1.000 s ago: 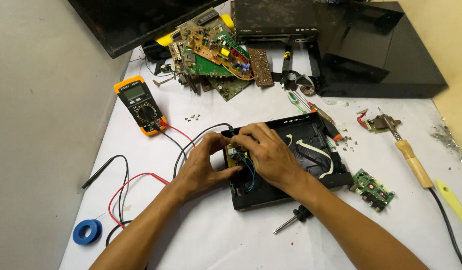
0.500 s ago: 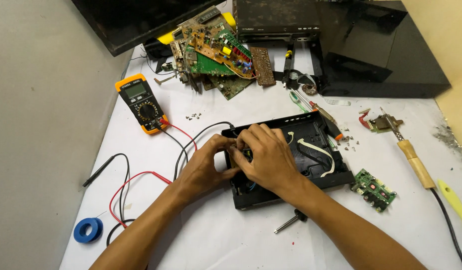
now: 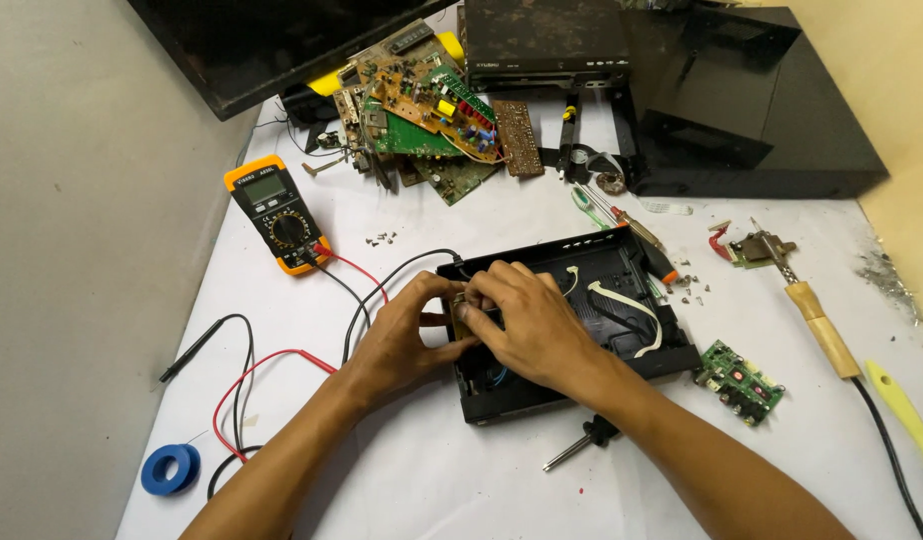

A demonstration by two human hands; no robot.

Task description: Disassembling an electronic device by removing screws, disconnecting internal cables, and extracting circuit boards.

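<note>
- Working at a white-covered table in the head view, you have both hands inside the left end of an opened black plastic device casing.
- Your left hand curls in from the left, thumb and fingertips pinched on a small brownish component at the casing's left wall.
- Your right hand lies across the casing, its fingers bent down and closed on the same small part; most of that part is hidden under your fingers.
- White flat cables lie loose in the casing's right half, beside your right hand.
- An orange-edged multimeter sits well to the upper left, its red and black leads trailing across the table towards you.
- A blue tape roll lies near your left forearm.
- A small green circuit board rests just right of the casing; a wooden-handled soldering iron lies beyond it.
- A screwdriver lies under your right forearm; a heap of circuit boards fills the table's far side.
</note>
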